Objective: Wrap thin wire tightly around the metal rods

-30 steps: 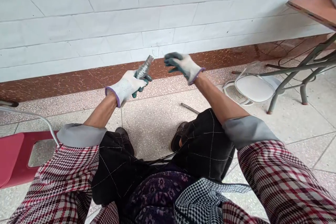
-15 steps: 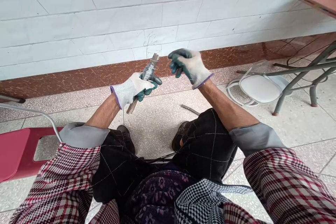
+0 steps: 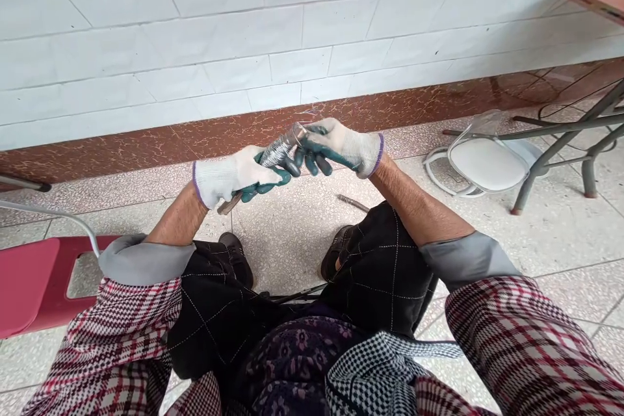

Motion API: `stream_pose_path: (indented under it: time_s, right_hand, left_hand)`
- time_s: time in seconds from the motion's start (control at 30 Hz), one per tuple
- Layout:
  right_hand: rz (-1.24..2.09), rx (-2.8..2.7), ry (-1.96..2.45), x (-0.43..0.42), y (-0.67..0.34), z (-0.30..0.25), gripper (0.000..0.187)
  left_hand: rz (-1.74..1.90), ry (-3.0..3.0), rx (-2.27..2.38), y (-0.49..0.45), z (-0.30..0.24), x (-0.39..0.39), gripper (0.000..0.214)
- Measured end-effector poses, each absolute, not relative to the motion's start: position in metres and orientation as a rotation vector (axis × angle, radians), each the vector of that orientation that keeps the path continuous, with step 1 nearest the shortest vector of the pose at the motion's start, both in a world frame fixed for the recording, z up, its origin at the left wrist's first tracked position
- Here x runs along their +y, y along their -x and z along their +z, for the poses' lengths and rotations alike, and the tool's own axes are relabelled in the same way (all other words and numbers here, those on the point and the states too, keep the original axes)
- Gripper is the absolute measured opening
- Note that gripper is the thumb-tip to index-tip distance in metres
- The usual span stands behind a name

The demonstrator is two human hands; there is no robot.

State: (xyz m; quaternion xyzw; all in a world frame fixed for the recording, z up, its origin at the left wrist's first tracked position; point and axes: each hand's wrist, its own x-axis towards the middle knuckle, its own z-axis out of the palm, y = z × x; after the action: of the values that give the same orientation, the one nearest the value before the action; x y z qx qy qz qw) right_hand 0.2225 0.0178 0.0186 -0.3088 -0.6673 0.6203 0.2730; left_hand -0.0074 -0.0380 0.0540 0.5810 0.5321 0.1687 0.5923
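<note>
Both of my hands wear white knit gloves with dark green palms. My left hand (image 3: 246, 172) is closed around a wooden stick (image 3: 229, 205), which slants up to the right. Silvery thin wire (image 3: 276, 152) is wound thickly about the stick's upper part, just beyond the left thumb. At the far tip, my right hand (image 3: 336, 146) pinches with thumb and forefinger where the wire runs off the stick; its other fingers curl below. The exact wire end between those fingertips is too fine to see.
A short rod (image 3: 353, 203) lies on the speckled floor ahead of my right knee. To the left stands a red plastic stool (image 3: 29, 286). A white round seat (image 3: 487, 164) and a table with grey metal legs (image 3: 550, 156) are at right. The tiled wall (image 3: 195, 45) rises in front.
My right hand has come left and down to the stick's tip. The stick has tipped further to the right, and the loose wire loops above it no longer stand out against the wall.
</note>
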Motion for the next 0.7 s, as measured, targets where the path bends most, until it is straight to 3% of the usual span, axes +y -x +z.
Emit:
stream_pose_path:
  time_s: [0.23,0.33,0.5,0.7]
  right_hand:
    - [1.4,-1.695,1.029,0.016,-0.244,0.019,0.015]
    - [1.341,-1.616,0.955,0.016,-0.248,0.023,0.02]
    - [1.559,-1.661,0.827,0.009,-0.254,0.025,0.034]
    - [1.583,-1.795,1.253,0.027,-0.282,-0.01,0.029]
  left_hand:
    - [0.472,-1.462,1.267,0.043,0.055,-0.043,0.012]
    - [0.529,-1.414,1.336,0.045,0.051,-0.041,0.017]
    - [1.002,-1.121,1.371,0.055,0.052,-0.018,0.029]
    - [1.403,-1.033,1.229,0.147,0.068,-0.002,0.042]
